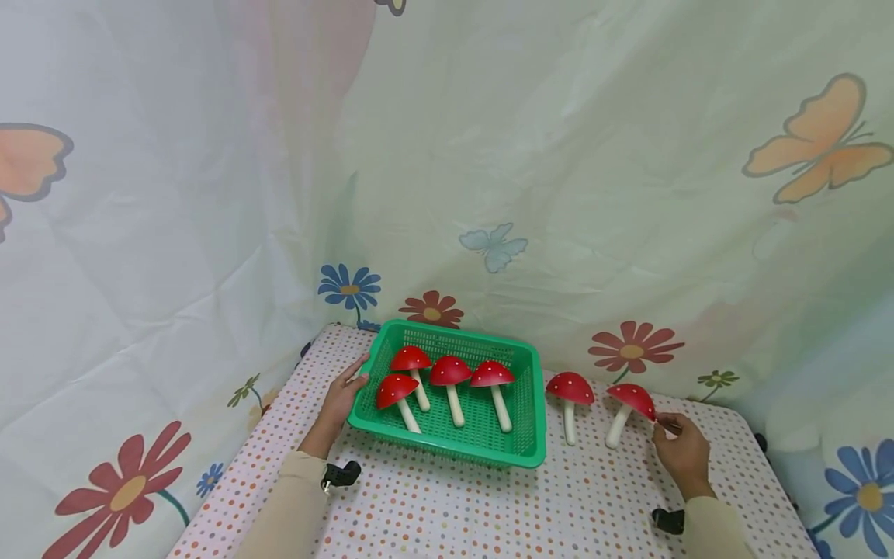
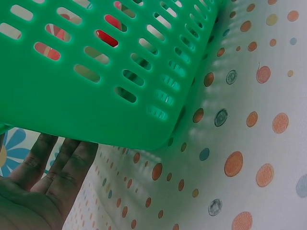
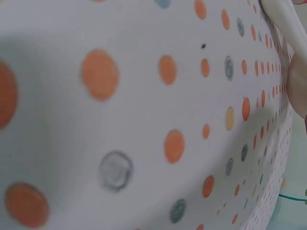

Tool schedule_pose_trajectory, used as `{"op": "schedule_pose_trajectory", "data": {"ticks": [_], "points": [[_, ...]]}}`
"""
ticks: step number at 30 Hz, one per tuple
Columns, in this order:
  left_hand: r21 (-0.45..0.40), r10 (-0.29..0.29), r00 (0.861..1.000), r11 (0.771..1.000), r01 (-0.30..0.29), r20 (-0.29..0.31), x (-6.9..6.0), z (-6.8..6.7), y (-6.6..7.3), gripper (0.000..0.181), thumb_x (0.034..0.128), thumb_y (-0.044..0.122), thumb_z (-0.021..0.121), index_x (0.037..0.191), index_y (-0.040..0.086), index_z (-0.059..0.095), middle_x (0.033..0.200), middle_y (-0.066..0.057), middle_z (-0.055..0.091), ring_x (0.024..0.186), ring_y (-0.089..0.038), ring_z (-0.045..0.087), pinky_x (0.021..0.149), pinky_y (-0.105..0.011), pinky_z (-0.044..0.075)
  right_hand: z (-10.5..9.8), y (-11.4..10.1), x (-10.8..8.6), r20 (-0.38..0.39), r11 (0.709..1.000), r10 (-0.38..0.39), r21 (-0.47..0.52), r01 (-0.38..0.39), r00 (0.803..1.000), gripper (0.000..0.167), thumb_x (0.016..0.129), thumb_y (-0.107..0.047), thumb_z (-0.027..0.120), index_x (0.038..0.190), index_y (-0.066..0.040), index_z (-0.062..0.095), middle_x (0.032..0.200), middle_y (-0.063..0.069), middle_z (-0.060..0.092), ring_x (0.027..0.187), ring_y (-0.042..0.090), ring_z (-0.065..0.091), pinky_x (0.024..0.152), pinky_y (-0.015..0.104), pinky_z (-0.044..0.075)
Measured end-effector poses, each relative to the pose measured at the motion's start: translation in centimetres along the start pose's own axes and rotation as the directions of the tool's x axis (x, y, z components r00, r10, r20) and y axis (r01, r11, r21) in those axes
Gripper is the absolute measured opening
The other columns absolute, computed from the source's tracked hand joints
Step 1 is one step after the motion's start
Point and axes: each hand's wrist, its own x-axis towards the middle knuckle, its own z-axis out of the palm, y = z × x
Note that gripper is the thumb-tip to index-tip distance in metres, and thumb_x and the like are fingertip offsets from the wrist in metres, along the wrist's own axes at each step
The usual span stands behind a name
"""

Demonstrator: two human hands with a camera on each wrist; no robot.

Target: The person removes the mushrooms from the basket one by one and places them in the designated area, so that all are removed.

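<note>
A green plastic basket (image 1: 454, 452) holds several toy mushrooms, each with a red white-dotted cap and a pale stem, such as this mushroom (image 1: 452, 373). My left hand (image 1: 340, 397) rests at the basket's left rim. In the left wrist view its fingers (image 2: 64, 184) lie fairly straight against the rim; the thumb is hidden there. Right of the basket, my right hand (image 1: 683, 454) pinches the cap edge of a mushroom (image 1: 632, 397), whose stem points toward me. Another mushroom (image 1: 570, 388) lies between that one and the basket. The right wrist view shows a pale stem (image 3: 283, 19), with the hand outside it.
A polka-dot cloth (image 1: 447, 505) covers the table. Behind and to the left hangs a printed backdrop (image 1: 594, 194) with flowers and butterflies, close to the table's far edge. Dark wrist devices (image 1: 341, 474) sit on both wrists.
</note>
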Motion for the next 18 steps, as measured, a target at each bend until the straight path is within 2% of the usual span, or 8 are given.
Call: {"op": "schedule_pose_trajectory", "data": {"ticks": [4,7,9,12,15,18], "points": [[0.008,0.004,1.000,1.000,-0.004,0.002,-0.1,0.0,0.0,0.047,0.1026,0.031,0.052,0.149,0.031,0.045,0.162,-0.006,0.029,0.145,-0.038,0.033,0.113,-0.057,0.034,-0.4,0.2,-0.3,-0.051,1.000,-0.003,-0.018,0.002,0.999,0.028,0.095,-0.004,0.048,0.118,0.005,0.061,0.120,0.028,0.061,0.108,0.044,0.059,0.081,0.055,0.048],[0.008,0.003,1.000,1.000,-0.003,0.007,-0.1,0.0,0.1,0.047,0.1028,0.031,0.051,0.149,0.031,0.045,0.162,-0.006,0.029,0.145,-0.038,0.033,0.113,-0.056,0.035,-0.8,-0.2,-0.6,-0.116,1.000,-0.025,-0.014,0.024,0.993,0.026,0.096,-0.006,0.047,0.115,0.003,0.063,0.118,0.025,0.062,0.101,0.040,0.060,0.068,0.043,0.045],[0.005,0.003,1.000,1.000,-0.003,0.009,-0.1,-0.1,0.2,0.046,0.1030,0.030,0.051,0.149,0.031,0.045,0.162,-0.006,0.029,0.145,-0.038,0.034,0.113,-0.056,0.035,-1.1,-1.2,-0.7,-0.153,0.998,-0.068,0.005,0.070,0.986,0.025,0.096,-0.006,0.049,0.113,0.002,0.065,0.115,0.024,0.063,0.097,0.038,0.060,0.062,0.034,0.041],[0.002,0.000,1.000,1.000,0.000,0.001,-0.1,-0.2,0.3,0.047,0.1027,0.031,0.052,0.149,0.030,0.045,0.162,-0.005,0.029,0.146,-0.037,0.033,0.113,-0.056,0.034,-1.3,-3.7,-0.8,-0.177,0.979,-0.183,0.052,0.195,0.967,0.021,0.095,-0.005,0.053,0.111,0.002,0.066,0.111,0.023,0.065,0.091,0.034,0.061,0.057,0.025,0.038],[0.001,-0.006,1.000,1.000,0.006,-0.003,-0.1,-0.2,0.3,0.048,0.1026,0.031,0.052,0.149,0.030,0.044,0.163,-0.005,0.029,0.145,-0.037,0.033,0.114,-0.056,0.034,-1.5,-6.7,-0.8,-0.152,0.940,-0.295,0.131,0.315,0.943,0.018,0.095,-0.005,0.057,0.110,0.001,0.067,0.108,0.020,0.066,0.085,0.015,0.059,0.053,0.018,0.037],[-0.002,-0.016,1.000,1.000,0.016,-0.001,-0.2,-0.1,0.3,0.047,0.1027,0.031,0.052,0.149,0.030,0.044,0.162,-0.005,0.029,0.144,-0.037,0.035,0.113,-0.056,0.036,-1.3,-9.5,-0.7,-0.121,0.898,-0.375,0.201,0.392,0.919,0.017,0.096,-0.005,0.059,0.109,-0.002,0.067,0.107,0.015,0.067,0.083,-0.008,0.049,0.055,0.011,0.038]]}}
